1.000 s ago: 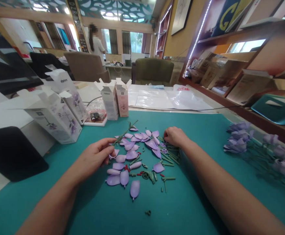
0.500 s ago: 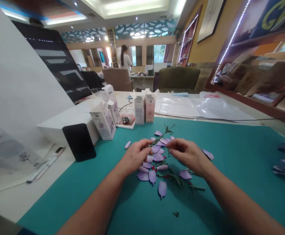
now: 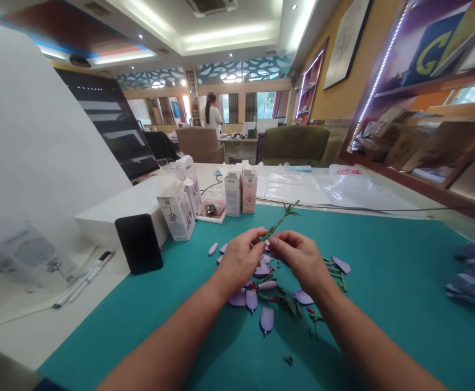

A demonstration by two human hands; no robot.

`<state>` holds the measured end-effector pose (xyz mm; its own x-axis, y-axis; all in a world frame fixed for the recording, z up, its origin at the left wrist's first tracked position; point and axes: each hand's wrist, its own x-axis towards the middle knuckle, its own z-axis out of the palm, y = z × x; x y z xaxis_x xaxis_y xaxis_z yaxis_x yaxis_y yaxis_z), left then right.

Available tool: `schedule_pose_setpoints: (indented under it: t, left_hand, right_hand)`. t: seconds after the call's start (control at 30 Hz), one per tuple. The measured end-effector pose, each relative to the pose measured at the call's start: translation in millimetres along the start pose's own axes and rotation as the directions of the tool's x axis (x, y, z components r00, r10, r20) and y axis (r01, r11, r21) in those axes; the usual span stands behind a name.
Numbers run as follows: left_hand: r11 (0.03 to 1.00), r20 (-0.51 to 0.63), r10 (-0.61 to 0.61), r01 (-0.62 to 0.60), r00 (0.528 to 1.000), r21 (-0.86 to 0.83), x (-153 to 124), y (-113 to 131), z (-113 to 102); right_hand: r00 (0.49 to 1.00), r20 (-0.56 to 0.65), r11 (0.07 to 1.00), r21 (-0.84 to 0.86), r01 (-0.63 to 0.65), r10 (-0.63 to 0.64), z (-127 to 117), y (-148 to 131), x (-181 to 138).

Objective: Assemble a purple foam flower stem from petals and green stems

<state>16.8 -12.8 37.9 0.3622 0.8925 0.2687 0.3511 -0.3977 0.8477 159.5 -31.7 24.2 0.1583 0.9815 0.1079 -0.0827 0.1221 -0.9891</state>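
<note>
My left hand (image 3: 241, 258) pinches the lower end of a thin green stem (image 3: 281, 218), which slants up to the right with small leaves at its tip. Facing it, my right hand (image 3: 298, 258) has its fingers pinched together at the same end of the stem; what is between them is too small to make out. Both hands hover above a scatter of purple petals (image 3: 267, 319) and small green and red pieces (image 3: 290, 307) on the teal mat (image 3: 384, 260).
Several open white and pink cartons (image 3: 232, 190) stand at the mat's far edge. A black phone (image 3: 138, 243) leans against a white box at left, with pens (image 3: 83, 278) nearby. Finished purple flowers (image 3: 474, 277) lie at right. A person stands far back.
My right hand left the pile of pieces and came to meet my left hand. Both hands rose with the green stem. The view lifted and shifted left.
</note>
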Motion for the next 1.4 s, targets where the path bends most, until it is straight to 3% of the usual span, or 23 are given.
schedule_pose_setpoints:
  t: [0.2,0.37,0.6,0.97,1.4]
  left_hand:
    - [0.998,-0.082,0.047,-0.043,0.996,0.044,2.4,-7.2,12.4]
    - [0.992,-0.104,0.089,-0.079,0.991,0.095,0.1,-12.6,13.7]
    - [0.937,-0.110,0.277,-0.243,0.955,0.251,-3.2,-19.2,12.1]
    - [0.850,-0.086,0.377,-0.307,0.922,0.428,-5.1,-25.1,15.8]
    - [0.762,-0.058,0.407,-0.304,0.911,0.572,-5.3,-25.0,17.1]
  right_hand:
    - [0.998,-0.040,0.993,0.113,-0.040,0.044,-3.9,4.1,1.6]
    - [0.999,-0.048,0.999,0.051,-0.011,0.014,-5.3,8.6,3.7]
    - [0.999,-0.045,1.000,-0.007,0.023,-0.023,-3.2,18.6,3.8]
    - [0.990,-0.079,0.966,0.243,-0.094,0.116,6.5,15.7,1.2]
    - [0.976,-0.030,0.903,0.387,-0.186,0.214,9.7,19.5,1.7]
